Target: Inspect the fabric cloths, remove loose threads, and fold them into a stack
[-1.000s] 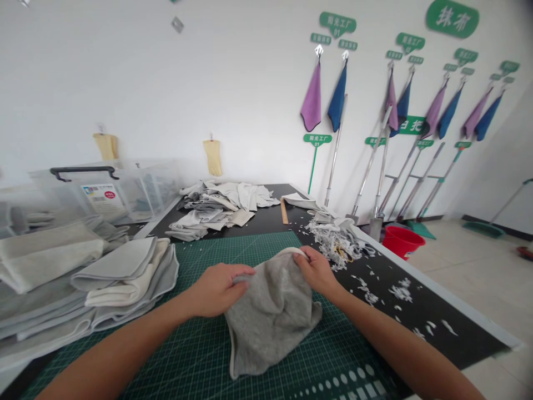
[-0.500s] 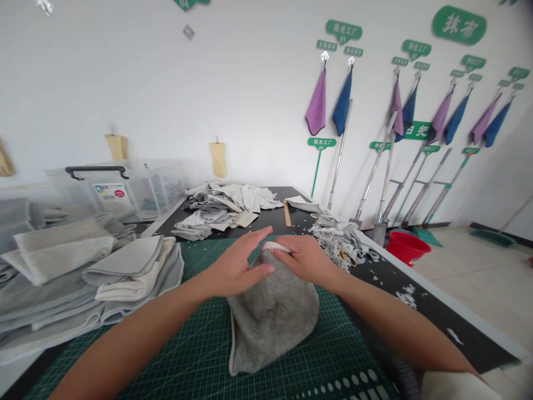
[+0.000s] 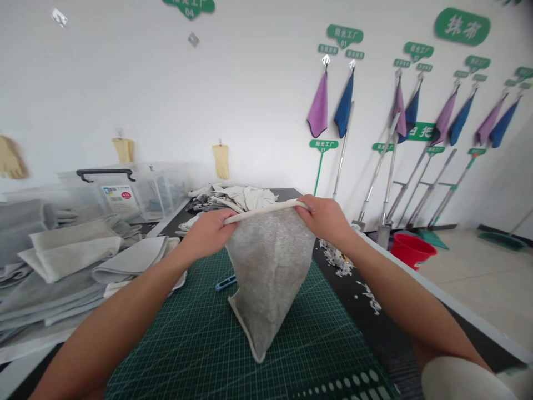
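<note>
A grey cloth (image 3: pixel 272 266) with a pale bound edge hangs between my two hands over the green cutting mat (image 3: pixel 187 339). My left hand (image 3: pixel 211 232) pinches one end of its top edge, and my right hand (image 3: pixel 323 219) grips the other end, so the edge is stretched nearly straight. The cloth's lower corner hangs down at the mat; whether it touches is hard to tell. Just left of the cloth, a blue cutter (image 3: pixel 225 283) lies on the mat.
Folded grey cloths (image 3: pixel 62 289) are stacked at the left, before a clear plastic box (image 3: pixel 120 197). More cloths (image 3: pixel 245 195) lie behind my hands. White scraps (image 3: pixel 337 260) litter the right side. A red bucket (image 3: pixel 412 250) stands on the floor.
My left hand has taken hold of the cloth's edge. My hands have moved apart and raised it, and the edge is now pulled out between them. The blue cutter has come into sight.
</note>
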### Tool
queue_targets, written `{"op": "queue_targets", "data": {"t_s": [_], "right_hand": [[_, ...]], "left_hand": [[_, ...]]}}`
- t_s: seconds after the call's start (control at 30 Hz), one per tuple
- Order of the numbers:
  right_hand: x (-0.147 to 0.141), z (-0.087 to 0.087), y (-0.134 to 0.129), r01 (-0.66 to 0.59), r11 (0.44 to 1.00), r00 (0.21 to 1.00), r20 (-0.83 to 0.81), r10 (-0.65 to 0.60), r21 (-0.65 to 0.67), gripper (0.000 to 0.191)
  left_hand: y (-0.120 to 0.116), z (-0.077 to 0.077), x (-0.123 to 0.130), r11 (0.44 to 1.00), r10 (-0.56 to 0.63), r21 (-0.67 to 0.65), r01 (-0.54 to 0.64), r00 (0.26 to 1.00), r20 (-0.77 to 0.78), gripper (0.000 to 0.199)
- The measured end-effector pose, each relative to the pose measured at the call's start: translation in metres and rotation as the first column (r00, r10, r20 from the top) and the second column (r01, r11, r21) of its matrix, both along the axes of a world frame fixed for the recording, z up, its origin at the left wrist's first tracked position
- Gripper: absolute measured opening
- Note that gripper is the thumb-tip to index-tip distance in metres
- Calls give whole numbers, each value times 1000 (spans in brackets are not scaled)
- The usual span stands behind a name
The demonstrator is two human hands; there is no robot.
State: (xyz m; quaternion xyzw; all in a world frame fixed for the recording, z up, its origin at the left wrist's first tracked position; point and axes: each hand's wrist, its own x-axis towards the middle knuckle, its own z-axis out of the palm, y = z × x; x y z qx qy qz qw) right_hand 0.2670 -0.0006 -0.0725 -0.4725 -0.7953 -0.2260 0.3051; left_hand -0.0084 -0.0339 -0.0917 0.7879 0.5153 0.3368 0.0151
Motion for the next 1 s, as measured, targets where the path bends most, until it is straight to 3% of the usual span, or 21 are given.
{"op": "queue_targets", "data": {"t_s": [0.1, 0.27, 0.43, 0.6, 0.67, 0.8, 1.0], "right_hand": [[10, 6, 6, 63, 998, 997, -55, -62, 26, 34], [12, 6, 6, 94, 996, 994, -50, -93, 12, 33], [13, 7, -2, -27, 1000, 993, -116, 26, -4, 22], [22, 11, -10, -189, 977, 948, -277, 156, -97, 20], [27, 10, -12, -311, 931, 904, -363, 228, -191, 19], [38, 3, -11, -528, 785, 788, -532, 310, -324, 22], [59, -10, -7, -617, 562, 756, -613, 228, -551, 23]], "left_hand": [[4, 4, -7, 994, 73, 73, -85, 985, 158, 24], [6, 9, -5, 943, 121, 221, -248, 876, 466, 27], [10, 18, -5, 842, 34, 381, -382, 742, 670, 23], [12, 24, -12, 794, 0, 440, -420, 723, 691, 23], [12, 27, -14, 794, 21, 426, -434, 720, 694, 23], [13, 31, -18, 795, 5, 431, -427, 715, 699, 20], [8, 34, -18, 791, 53, 416, -449, 728, 684, 20]]}}
